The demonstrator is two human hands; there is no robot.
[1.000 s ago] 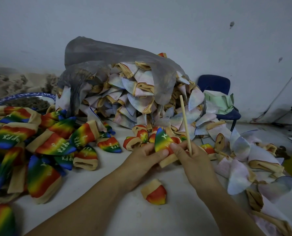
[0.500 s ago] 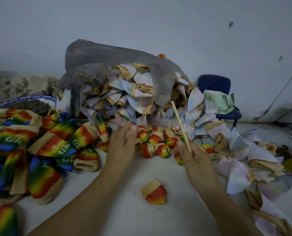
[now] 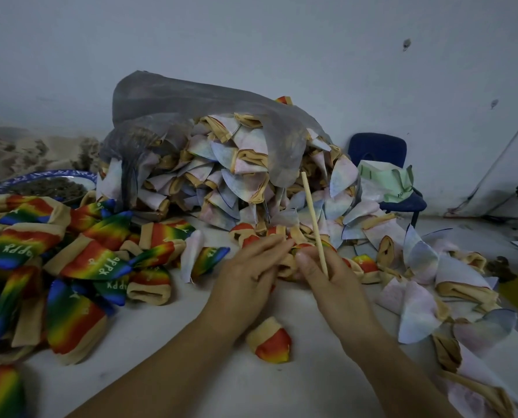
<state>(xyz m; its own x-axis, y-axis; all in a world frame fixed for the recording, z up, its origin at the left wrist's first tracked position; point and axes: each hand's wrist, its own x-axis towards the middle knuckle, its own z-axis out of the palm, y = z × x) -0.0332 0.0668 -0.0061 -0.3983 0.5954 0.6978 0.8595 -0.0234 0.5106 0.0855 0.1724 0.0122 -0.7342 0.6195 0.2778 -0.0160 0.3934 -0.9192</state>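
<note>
White tabletop (image 3: 312, 384), rainbow pieces (image 3: 94, 260) left, bagged pale pile (image 3: 236, 182) behind stick (image 3: 313, 221)

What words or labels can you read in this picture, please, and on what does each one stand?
"APPY", white, upside down to the camera, on a rainbow fabric piece at the left.
"APPY", also upside down, on a second rainbow piece nearer the middle.
"APPY", upside down, on a blue-green piece just below it.
White print on a smaller rainbow piece: too blurred to read.
</note>
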